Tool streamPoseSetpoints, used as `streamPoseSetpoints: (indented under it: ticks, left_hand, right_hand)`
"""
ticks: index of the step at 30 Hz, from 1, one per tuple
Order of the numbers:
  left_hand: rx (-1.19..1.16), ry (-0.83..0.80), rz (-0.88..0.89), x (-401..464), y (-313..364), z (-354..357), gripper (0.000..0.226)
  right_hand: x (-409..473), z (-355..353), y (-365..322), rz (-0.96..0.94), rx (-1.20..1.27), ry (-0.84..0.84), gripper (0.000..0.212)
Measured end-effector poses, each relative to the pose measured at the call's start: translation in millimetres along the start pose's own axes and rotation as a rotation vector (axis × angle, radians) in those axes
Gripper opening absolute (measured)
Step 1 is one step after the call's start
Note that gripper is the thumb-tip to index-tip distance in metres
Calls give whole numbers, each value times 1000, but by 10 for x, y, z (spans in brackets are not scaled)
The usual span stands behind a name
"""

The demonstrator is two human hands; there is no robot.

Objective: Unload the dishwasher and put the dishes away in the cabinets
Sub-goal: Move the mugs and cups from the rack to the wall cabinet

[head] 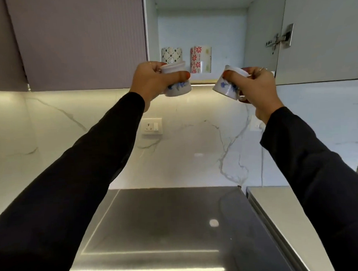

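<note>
A kitchen wall of white veined marble is shown beneath a row of wall units; one open cabinet (202,29) serves as the landmark, its door (320,35) swung out to the right. Below the cabinet a brushed-steel desk (167,227) is seen, and a wall socket (151,126) is set in the marble below and left of the cabinet. On the cabinet's shelf two patterned mugs are already stood side by side: a mug with a dark lattice pattern (172,54) and a mug with red flowers (200,58).

Two blue-flowered cups are raised just in front of and slightly below the cabinet's shelf edge. The left cup (177,85) is grasped by the left hand (152,83), fingers wrapped behind it and the thumb pressed across its front. The right cup (227,85), tilted with its base toward the left, is clasped by the right hand (257,88), fingers curled over its rim. Both sleeves are dark.

Risks are judged as follows. A cup could be knocked against the shelf edge if it is lifted too little. The stored mugs could be struck, since little room is left in front of them. The tilted right cup could slip from the clasp while it is being righted.
</note>
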State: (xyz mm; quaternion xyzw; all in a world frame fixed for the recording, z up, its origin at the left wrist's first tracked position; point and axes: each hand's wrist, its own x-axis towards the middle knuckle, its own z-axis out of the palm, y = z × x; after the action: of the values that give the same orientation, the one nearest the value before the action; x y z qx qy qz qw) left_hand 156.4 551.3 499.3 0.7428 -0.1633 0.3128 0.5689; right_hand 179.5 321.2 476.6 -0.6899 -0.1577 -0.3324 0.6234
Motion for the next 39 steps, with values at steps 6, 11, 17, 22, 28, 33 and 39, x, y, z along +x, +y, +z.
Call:
streamPoseSetpoints:
  ticks: [6, 11, 17, 22, 28, 33, 39]
  left_hand:
    - [-34, -59, 73, 572, -112, 139, 44]
    - [-18, -64, 142, 931, -112, 390, 53]
    - [37, -92, 192, 1334, -45, 836, 55]
    - [67, -59, 219, 1696, -47, 1270, 46]
    - [155, -57, 181, 2040, -154, 1702, 42]
    - [281, -69, 186, 2240, -281, 1980, 47]
    - [439, -89, 168, 2385, -316, 2206, 47]
  right_hand:
    - [337, -82, 32, -50, -42, 156, 34]
    - [685, -206, 62, -81, -89, 237, 41]
    - [1149, -297, 102, -147, -207, 279, 56]
    - [1561, -347, 160, -214, -337, 263, 55]
    - [2041, -403, 325, -235, -577, 229, 50]
    - [2329, -432, 534, -211, -717, 200, 50]
    - [2517, -416, 745, -150, -763, 157, 37]
